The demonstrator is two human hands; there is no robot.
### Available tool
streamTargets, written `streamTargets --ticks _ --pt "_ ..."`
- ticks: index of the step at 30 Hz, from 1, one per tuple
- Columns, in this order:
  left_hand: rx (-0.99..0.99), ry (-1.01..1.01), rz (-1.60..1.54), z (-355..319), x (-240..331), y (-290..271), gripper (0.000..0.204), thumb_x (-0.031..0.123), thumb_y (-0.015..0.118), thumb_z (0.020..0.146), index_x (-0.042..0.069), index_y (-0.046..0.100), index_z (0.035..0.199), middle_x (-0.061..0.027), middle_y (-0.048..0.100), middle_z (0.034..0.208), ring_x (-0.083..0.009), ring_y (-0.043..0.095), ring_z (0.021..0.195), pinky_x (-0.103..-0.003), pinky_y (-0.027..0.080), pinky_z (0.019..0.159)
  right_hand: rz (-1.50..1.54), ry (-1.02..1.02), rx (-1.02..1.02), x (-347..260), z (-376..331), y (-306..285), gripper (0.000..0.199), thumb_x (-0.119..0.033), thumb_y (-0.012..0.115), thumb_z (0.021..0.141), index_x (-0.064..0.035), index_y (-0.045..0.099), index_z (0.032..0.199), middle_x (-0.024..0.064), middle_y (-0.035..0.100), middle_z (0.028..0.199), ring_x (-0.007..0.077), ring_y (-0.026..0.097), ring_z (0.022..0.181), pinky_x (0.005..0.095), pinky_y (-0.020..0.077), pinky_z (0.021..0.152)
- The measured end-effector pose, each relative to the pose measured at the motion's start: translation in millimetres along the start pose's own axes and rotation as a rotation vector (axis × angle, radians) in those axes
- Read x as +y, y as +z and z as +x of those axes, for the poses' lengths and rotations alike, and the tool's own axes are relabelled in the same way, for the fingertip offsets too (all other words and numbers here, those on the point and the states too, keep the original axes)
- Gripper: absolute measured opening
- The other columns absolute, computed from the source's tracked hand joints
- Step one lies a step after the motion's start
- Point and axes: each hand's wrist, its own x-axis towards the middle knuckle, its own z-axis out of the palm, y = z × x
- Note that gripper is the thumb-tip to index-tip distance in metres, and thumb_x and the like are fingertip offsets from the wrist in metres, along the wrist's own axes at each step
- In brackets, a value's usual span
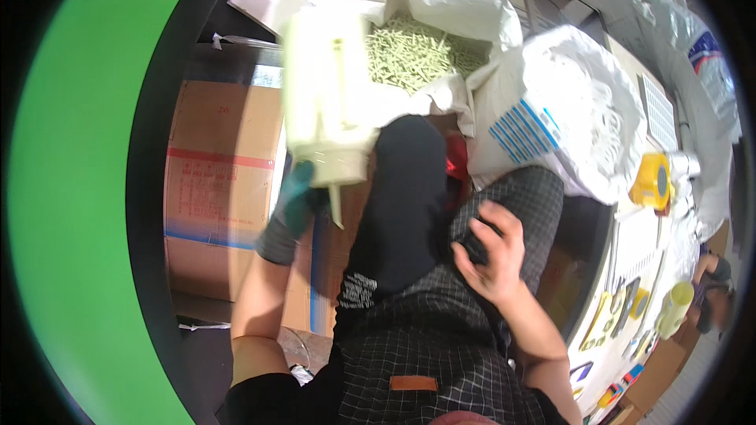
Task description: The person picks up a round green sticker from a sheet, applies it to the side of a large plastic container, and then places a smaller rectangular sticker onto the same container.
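My left hand, in a green and grey glove, grips the lower end of a pale yellow-green plastic housing. This long, tube-like part is held up in front of me, slightly blurred and overexposed; a thin prong sticks out of its lower end. Bare and with its fingers half curled and apart, my right hand hovers over or rests on my right thigh, and I see nothing in it. Just behind the housing stands a white sack of small pale green sticks.
To its right, another white sack holds white ring-shaped parts. Cardboard boxes lie at my left, beside a green surface. On the right-hand table are a yellow tape roll, tools and a pale green cylinder. Another person's arm shows far right.
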Motion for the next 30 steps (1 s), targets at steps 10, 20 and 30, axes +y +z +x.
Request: streamTargets --ticks 10,20,30 --pt "-0.38 -0.545 0.594 -108.0 -38.7 106.7 0.067 0.052 0.065 0.105 0.003 0.05 0.148 -0.0136 0.075 0.101 -0.0226 0.075 0.085 -0.033 0.062 0.078 0.194 0.188 -0.088 -21.8 -22.7 -37.4 0.095 -0.031 0.098 0.055 -0.0119 0.062 0.141 0.0106 0.061 0.145 0.0405 0.055 0.135 0.0529 0.0412 0.116" --pt "-0.312 1.06 1.587 -90.3 -68.0 167.7 0.056 0.044 0.078 0.088 0.013 0.064 0.132 -0.0107 0.061 0.13 -0.0331 0.058 0.124 -0.06 0.047 0.11 -0.019 0.212 -0.062 -34.6 -33.0 -24.3 0.07 -0.026 0.078 0.085 -0.005 0.054 0.147 0.0151 0.058 0.148 0.0434 0.05 0.138 0.0533 0.0375 0.117" --pt "-0.551 0.917 1.574 -80.7 -67.2 160.4 0.033 0.036 0.072 0.09 0.008 0.067 0.107 -0.0102 0.064 0.096 -0.0282 0.064 0.095 -0.06 0.05 0.105 0.083 0.27 -0.085 -26.9 -41.3 -18.4 0.087 -0.029 0.09 0.068 -0.0082 0.056 0.145 0.0109 0.055 0.151 0.0402 0.046 0.143 0.0537 0.0363 0.119"
